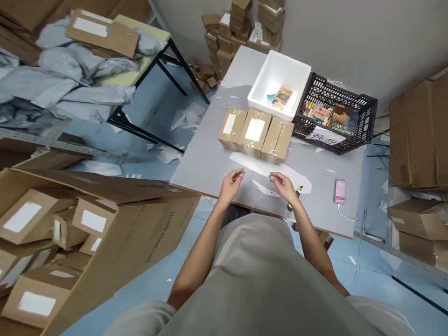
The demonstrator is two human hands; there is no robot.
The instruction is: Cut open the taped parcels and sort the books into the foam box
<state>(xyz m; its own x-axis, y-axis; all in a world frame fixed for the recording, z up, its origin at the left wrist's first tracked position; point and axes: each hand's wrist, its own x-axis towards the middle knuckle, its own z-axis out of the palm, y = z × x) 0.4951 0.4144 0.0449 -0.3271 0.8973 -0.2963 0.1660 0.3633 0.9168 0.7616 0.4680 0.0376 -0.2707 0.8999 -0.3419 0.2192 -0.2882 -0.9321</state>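
1. Three taped boxes point(255, 135) are sitting side by side on the tabletop point(201, 161).
2. Just beyond the boxes, a white bin point(276, 69) is holding a few booklets; to their right, a black crate point(367, 119) is carrying books. Both are crowding that far side.
3. On the boxes' near side, white paper point(297, 176) is lying, and the left hand point(232, 184) and right hand point(283, 184) are hanging apart, fingers loosely curled, grasping nothing.
4. Near and right of the boxes, a cutter point(300, 190) is lying, partly hidden by the right arm.
5. Well left of the boxes, a big carton point(150, 228) is brimming with parcels point(38, 287).
6. Beyond the boxes, cartons point(224, 46) are piling up; paper scraps are littering the blue floor point(140, 294) around.
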